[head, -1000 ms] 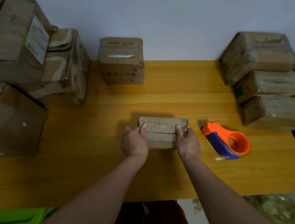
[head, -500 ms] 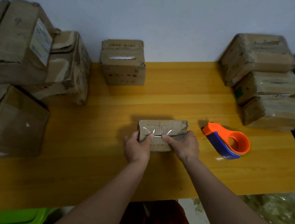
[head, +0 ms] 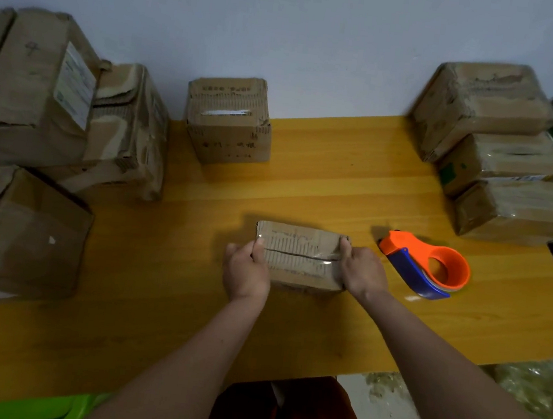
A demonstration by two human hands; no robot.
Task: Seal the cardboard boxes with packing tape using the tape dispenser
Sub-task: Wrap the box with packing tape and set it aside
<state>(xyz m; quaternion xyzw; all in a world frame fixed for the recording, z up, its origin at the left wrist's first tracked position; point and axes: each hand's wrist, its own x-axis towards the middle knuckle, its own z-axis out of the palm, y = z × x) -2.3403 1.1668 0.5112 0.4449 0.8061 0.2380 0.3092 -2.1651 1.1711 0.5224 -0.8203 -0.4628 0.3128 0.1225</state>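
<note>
Nearest, below the counter's front edge: green plastic item [head: 15, 405] at lower left, only partly in view; dark reddish surface [head: 279, 413] between the forearms.

Two bare forearms reaching forward over the yellow wooden counter [head: 168, 300]. Left hand [head: 246, 271] against the left end of a small cardboard box [head: 299, 256], thumb up on the top face at the seam, other fingers hidden behind the end. Right hand [head: 362, 270] clasping the right end, thumb at the top right corner, fingers curled around the side. Both hands holding the box between them.

One small box in the hands, resting on the counter roughly midway between front and back edges, slightly right of centre. Long axis running left-right, parallel to the front edge. Top seam running the same way, glossy clear tape [head: 326, 259] visible over its right part.

One tape dispenser [head: 423, 271] just right of the box, apart from the right hand, lying on the counter: orange body with round opening toward the right edge, blue part along its near side, nose pointing toward the back left.

Left edge: three larger worn boxes, one near [head: 21, 232], two behind [head: 34, 85] [head: 129, 130]. Back edge, centre: one box [head: 230, 121] against the wall [head: 289, 21]. Back right corner: stack of three tape-wrapped boxes [head: 502, 152]. Seven other boxes counted in all.
</note>
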